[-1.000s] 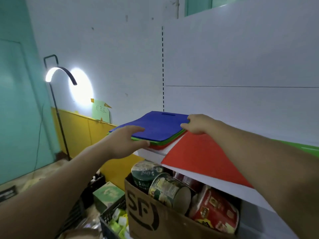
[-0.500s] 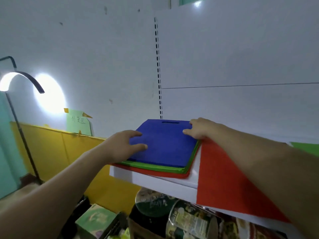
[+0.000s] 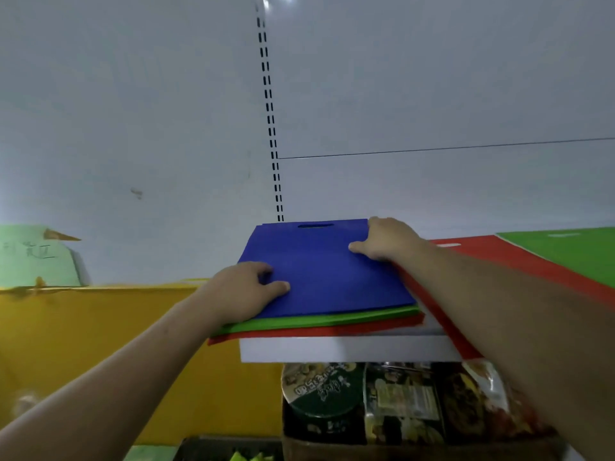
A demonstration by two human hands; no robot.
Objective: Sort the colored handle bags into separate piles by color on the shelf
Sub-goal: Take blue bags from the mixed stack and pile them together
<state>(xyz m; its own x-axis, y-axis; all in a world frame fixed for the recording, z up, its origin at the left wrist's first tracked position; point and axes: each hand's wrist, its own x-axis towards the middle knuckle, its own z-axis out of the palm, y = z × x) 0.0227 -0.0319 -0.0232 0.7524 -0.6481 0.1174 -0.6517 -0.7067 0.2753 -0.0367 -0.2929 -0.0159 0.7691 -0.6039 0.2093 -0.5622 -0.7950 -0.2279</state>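
A blue handle bag [image 3: 326, 267] lies on top of a stack, over a green bag [image 3: 332, 319] and a red bag [image 3: 316, 331], on the left end of the white shelf [image 3: 349, 349]. My left hand [image 3: 243, 291] grips the blue bag's left edge with the thumb on top. At its far right corner, my right hand [image 3: 386, 241] holds it, thumb lying on the blue surface. To the right a separate red bag [image 3: 499, 257] lies flat on the shelf. A separate green bag [image 3: 565, 254] lies beyond that red one.
Under the shelf stands a cardboard box with noodle cups [image 3: 319, 394] and snack packs. A slotted upright [image 3: 271, 128] runs up the white back wall. Left of the shelf is a yellow panel [image 3: 100, 327] with a green paper note [image 3: 33, 257].
The view has moved closer and to the right, bringing the far green bag into sight. Both hands stay on the blue bag, and the stack now lies squarer on the shelf.
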